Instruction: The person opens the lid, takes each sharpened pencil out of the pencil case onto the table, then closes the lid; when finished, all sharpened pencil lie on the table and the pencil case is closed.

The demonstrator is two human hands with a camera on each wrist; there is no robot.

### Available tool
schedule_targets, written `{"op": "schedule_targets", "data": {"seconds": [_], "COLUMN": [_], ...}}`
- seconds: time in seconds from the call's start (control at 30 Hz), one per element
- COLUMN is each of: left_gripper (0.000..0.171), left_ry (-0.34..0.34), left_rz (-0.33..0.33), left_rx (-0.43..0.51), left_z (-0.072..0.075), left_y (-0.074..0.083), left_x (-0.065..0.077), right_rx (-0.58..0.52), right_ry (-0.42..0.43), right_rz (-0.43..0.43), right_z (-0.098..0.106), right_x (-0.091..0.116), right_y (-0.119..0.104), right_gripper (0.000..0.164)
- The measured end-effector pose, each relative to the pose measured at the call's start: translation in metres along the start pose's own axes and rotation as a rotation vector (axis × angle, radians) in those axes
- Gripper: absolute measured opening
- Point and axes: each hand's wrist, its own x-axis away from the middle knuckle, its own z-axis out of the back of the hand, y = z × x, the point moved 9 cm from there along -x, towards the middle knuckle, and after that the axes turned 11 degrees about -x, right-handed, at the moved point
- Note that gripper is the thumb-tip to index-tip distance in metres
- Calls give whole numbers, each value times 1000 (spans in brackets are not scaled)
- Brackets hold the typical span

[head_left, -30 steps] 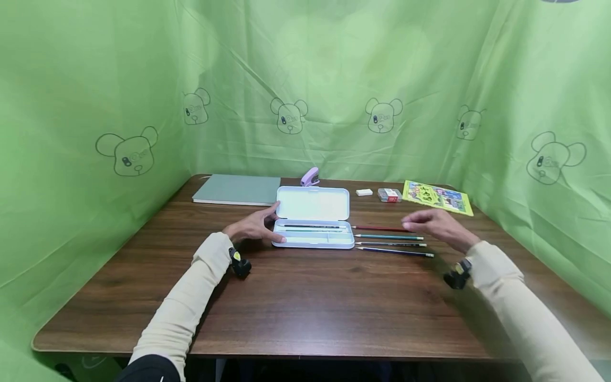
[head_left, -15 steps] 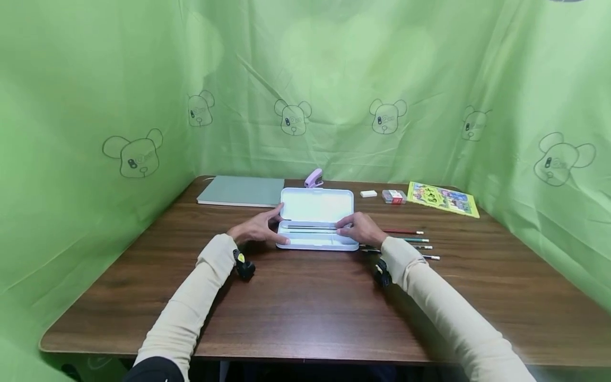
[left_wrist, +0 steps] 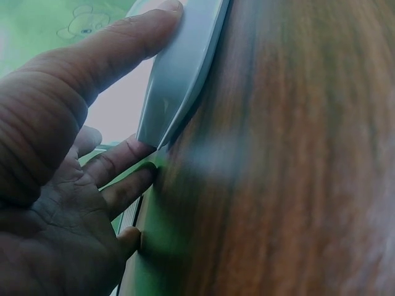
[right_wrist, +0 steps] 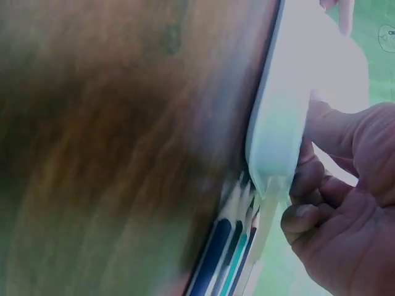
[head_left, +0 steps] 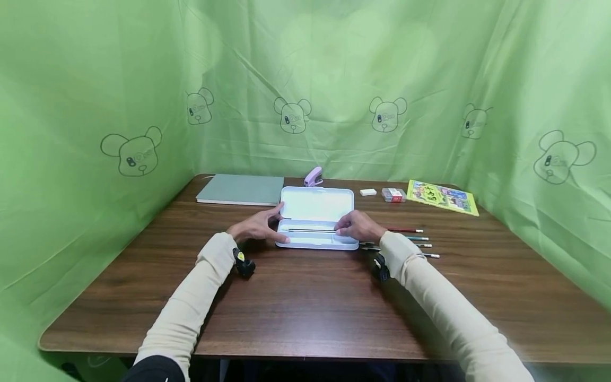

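A white pencil case (head_left: 305,245) lies with its lid raised at the middle of the table, slim pencils (head_left: 310,230) along its back compartment. My left hand (head_left: 258,225) grips its left end; in the left wrist view the thumb (left_wrist: 133,37) lies over the front edge and the other fingers spread behind the corner. My right hand (head_left: 361,227) reaches into the right end with bent fingers, pinching at a pencil whose end they hide. Beside that end lie several more pencils (head_left: 416,238), partly covered by the right hand and sleeve; their sharpened tips point at the case in the right wrist view.
Behind the case stand a purple stapler (head_left: 313,177) and a grey-green notebook (head_left: 241,189) to the left. A white eraser (head_left: 368,192), a small clear box with a red label (head_left: 393,195) and a yellow booklet (head_left: 443,197) lie at the back right. Green curtains (head_left: 334,63) surround the table.
My right hand has moved left from above the pencils on the table into the case's right end, staying there over the last half second. The left hand keeps its grip on the case.
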Motion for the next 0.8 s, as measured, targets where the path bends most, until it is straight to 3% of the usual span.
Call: {"op": "schedule_targets", "data": {"seconds": [0.17,0.33,0.47,0.6,0.8], "left_gripper": [118,118,118,118,116], "left_ry": [-2,10,11,6,3], "left_rz": [-4,-24,-24,-28,-29], "left_rx": [6,26,15,15,10], "left_z": [-1,0,-1,-3,1], "left_y": [0,1,0,0,0], "left_x": [0,0,0,0,2], "right_rx": [-46,-57,-181,-257,-183], "right_ry": [-13,48,83,98,112], "right_rz": [-59,-40,-50,-95,-152], "right_z": [5,15,30,53,86], "right_x": [3,7,16,37,87], "right_y": [5,9,17,33,63], "right_gripper": [16,14,17,22,28]}}
